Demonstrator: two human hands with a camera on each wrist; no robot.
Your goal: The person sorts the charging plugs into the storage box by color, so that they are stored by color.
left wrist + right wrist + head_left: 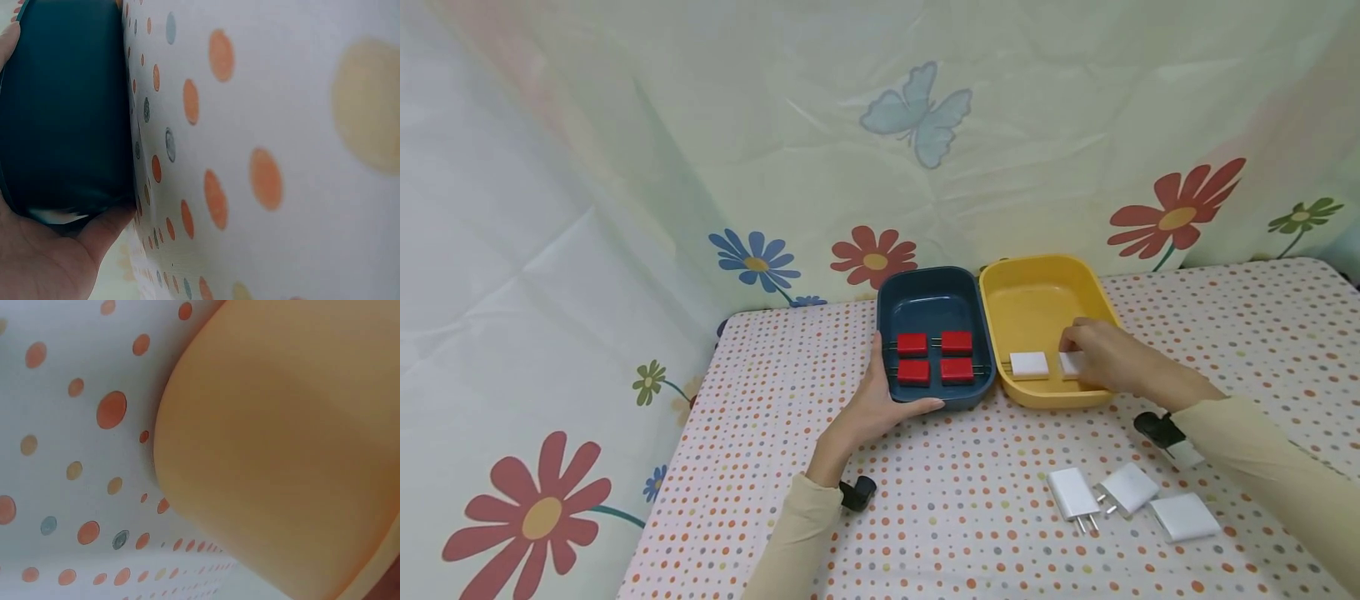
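In the head view my left hand [877, 402] rests against the near left corner of a dark blue tray [931, 283]. Its fingers lie along the side and its thumb along the front. Several red plug adapters [912, 372] with metal prongs lie in two rows inside. My right hand [1103, 354] reaches into the yellow tray [1030, 308] and pinches a white plug adapter [1070, 364], partly hidden by the fingers. Left of it, another white plug adapter [1029, 365] lies flat, prongs to the left. The right wrist view shows mostly the tray's outer wall [281, 437].
Three white plug adapters [1073, 493] lie loose on the dotted tablecloth [970, 517], in front of the yellow tray. The two trays stand side by side near the back edge. Behind them hangs a flowered curtain [1000, 183].
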